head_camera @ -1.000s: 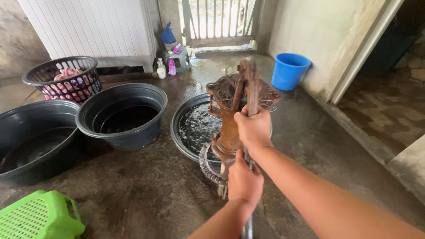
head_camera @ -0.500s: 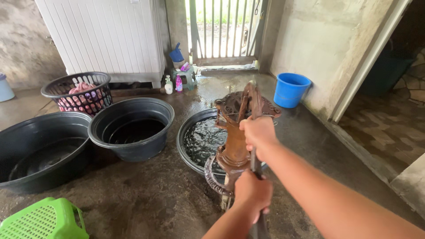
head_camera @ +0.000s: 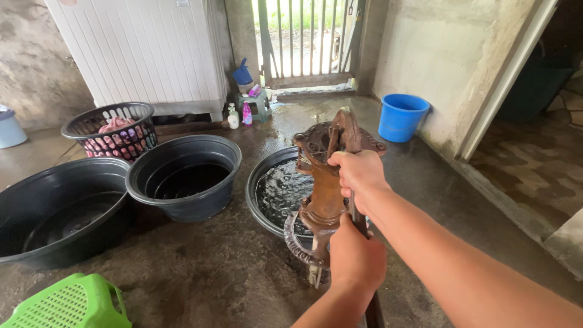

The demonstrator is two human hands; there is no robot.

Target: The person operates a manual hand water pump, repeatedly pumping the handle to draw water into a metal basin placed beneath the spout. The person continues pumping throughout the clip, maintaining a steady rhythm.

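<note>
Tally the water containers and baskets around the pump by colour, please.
Black basins: 3
Blue bucket: 1
Pale blue bucket at the left edge: 1
Black laundry basket: 1
Green basket: 1
Total: 7
Both hands, left hand and right hand, grip the rusty pump handle.

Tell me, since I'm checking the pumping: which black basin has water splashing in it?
The basin directly under the rusty pump; the other two sit farther left.
</note>
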